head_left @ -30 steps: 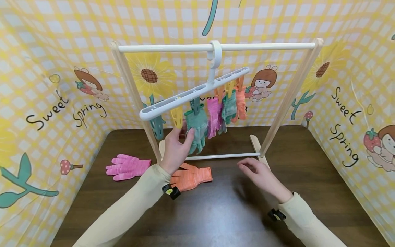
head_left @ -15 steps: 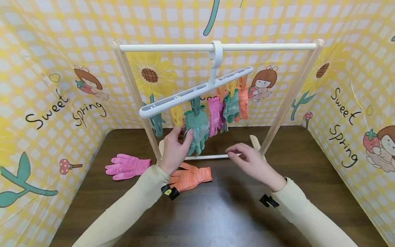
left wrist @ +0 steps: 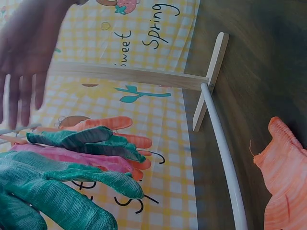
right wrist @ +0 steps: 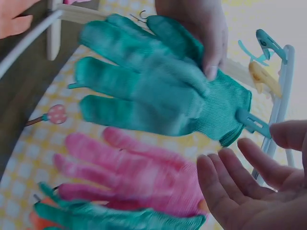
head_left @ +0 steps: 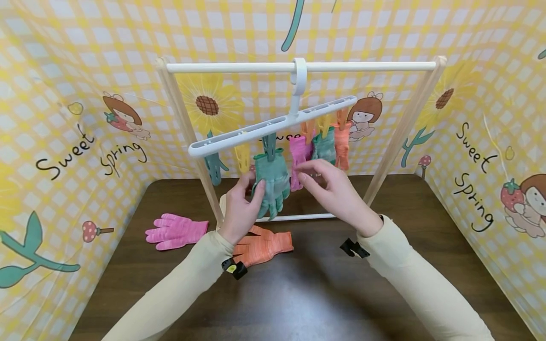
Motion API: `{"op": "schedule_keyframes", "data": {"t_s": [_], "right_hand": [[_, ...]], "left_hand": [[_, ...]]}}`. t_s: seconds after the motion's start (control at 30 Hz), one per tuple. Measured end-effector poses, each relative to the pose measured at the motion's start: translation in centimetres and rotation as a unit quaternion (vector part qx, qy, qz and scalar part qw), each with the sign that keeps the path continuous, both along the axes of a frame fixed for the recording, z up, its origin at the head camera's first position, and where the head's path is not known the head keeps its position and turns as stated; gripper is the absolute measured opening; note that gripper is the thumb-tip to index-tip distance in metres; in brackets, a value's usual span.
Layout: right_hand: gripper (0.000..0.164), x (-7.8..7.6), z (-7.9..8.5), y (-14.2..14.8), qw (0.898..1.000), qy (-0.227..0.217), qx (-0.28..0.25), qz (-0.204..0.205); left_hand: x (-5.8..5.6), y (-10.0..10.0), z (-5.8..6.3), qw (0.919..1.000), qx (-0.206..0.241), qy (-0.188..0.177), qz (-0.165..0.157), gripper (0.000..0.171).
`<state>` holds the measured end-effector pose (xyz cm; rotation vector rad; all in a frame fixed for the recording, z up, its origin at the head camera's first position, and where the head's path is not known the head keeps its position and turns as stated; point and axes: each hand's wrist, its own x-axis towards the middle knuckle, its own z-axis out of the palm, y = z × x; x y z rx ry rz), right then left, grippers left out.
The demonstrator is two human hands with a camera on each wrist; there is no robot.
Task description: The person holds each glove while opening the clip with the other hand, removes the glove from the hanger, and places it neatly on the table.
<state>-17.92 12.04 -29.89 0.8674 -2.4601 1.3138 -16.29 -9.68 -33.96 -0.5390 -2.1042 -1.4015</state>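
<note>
A green knit glove [head_left: 273,177] hangs cuff up from a teal clothespin [head_left: 269,146] on the white hanger bar [head_left: 247,135]. My left hand [head_left: 241,208] pinches its side edge, with the thumb [right wrist: 212,64] lying on the front in the right wrist view. To the right, my right hand [head_left: 341,196] holds nothing, its fingers loosely bent. In the right wrist view, the right fingers [right wrist: 225,177] reach close to the teal clothespin. Behind that hand hang a pink glove [head_left: 300,147], a second green glove [head_left: 325,142] and an orange glove [head_left: 342,147], partly hidden.
On the table [head_left: 273,303] lie a pink glove [head_left: 177,231] and an orange glove [head_left: 264,246]. The hanger hooks over the white rail [head_left: 367,66] of a wooden stand [head_left: 401,128]. A yellow clothespin [head_left: 242,158] and another teal clothespin [head_left: 212,168] hang at its left end.
My right hand has risen and moved left from over the table toward the hanging green glove. The hanger has turned slightly, and my left hand keeps hold of the glove.
</note>
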Motion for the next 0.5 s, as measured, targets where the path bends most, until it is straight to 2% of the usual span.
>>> {"op": "schedule_keyframes", "data": {"t_s": [0.17, 0.27, 0.5], "right_hand": [[0.029, 0.6, 2.8, -2.2, 0.999, -0.003, -0.044, -0.007], [0.031, 0.6, 4.0, -3.3, 0.998, -0.007, -0.068, 0.004], [0.037, -2.5, 2.8, -4.5, 0.997, -0.008, -0.072, 0.016]], "left_hand": [[0.3, -0.1, 0.0, 1.0, 0.004, -0.001, -0.006, 0.012], [0.4, -0.2, 0.0, 0.9999, 0.009, -0.006, -0.011, 0.014], [0.5, -0.3, 0.0, 0.9998, 0.012, -0.005, -0.012, 0.013]]}}
